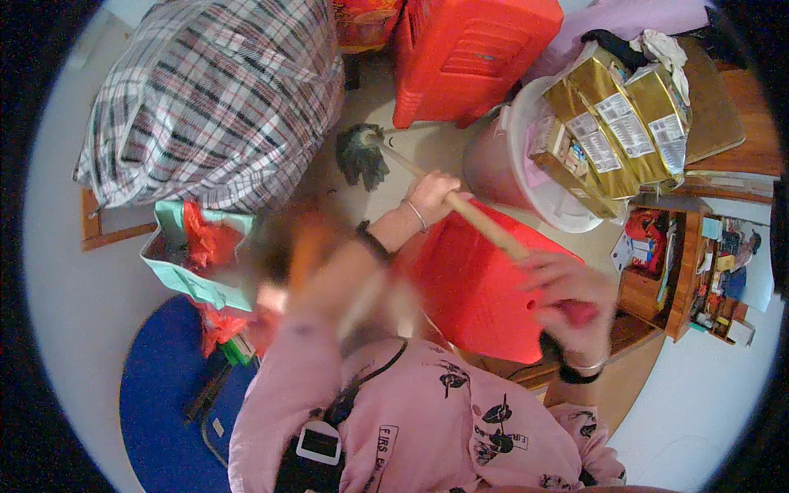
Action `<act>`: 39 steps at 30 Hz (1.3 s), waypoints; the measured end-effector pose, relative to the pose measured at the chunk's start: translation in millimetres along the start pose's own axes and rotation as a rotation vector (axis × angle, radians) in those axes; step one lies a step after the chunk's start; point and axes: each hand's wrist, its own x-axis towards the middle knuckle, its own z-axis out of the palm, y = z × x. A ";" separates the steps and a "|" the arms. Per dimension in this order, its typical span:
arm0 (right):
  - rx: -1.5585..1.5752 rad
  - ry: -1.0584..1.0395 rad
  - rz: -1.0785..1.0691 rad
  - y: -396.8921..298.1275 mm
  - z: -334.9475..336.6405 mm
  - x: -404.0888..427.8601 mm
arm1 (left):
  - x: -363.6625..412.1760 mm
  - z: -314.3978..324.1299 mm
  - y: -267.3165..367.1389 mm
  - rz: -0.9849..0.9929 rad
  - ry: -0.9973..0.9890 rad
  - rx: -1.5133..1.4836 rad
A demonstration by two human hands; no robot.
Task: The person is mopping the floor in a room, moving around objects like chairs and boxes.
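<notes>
A mop (487,228) with a wooden handle slants across the middle of the view. My left hand (434,194) is closed around the handle about halfway along, with a bangle at the wrist. Near the handle's upper end is my right hand (567,296), blurred, its fingers around the wood. The dark grey mop head (363,157) rests on the pale floor (400,185), beside a checked bag. Beneath the handle and my hands lies a red plastic surface (481,283), seemingly a stool or chair seat.
A large checked bag (216,98) stands at upper left, above a mint-green bag (197,277). A red plastic chair (474,55) is at the top. Gold boxes (610,123) sit on a whitish bin (518,160). Wooden shelves (684,271) stand right.
</notes>
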 end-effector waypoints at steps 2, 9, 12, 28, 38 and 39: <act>-0.013 0.086 0.003 8.6 10.5 -1.9 | 2.7 11.5 -21.1 0.092 0.103 0.052; -0.044 0.124 0.060 47.0 33.3 32.1 | 37.2 14.9 -86.5 0.116 0.008 0.083; -0.090 0.150 0.033 75.9 34.0 49.8 | 66.0 16.3 -116.6 0.022 0.003 0.103; -0.057 0.124 0.135 171.0 74.1 47.6 | 79.4 89.7 -229.5 -0.425 0.196 -0.596; 0.006 -0.024 0.361 75.1 18.0 -38.9 | 12.4 47.3 -58.7 0.004 -0.003 0.119; 0.012 -0.027 0.359 76.4 18.6 -41.1 | 4.1 43.7 -58.6 0.000 -0.004 0.123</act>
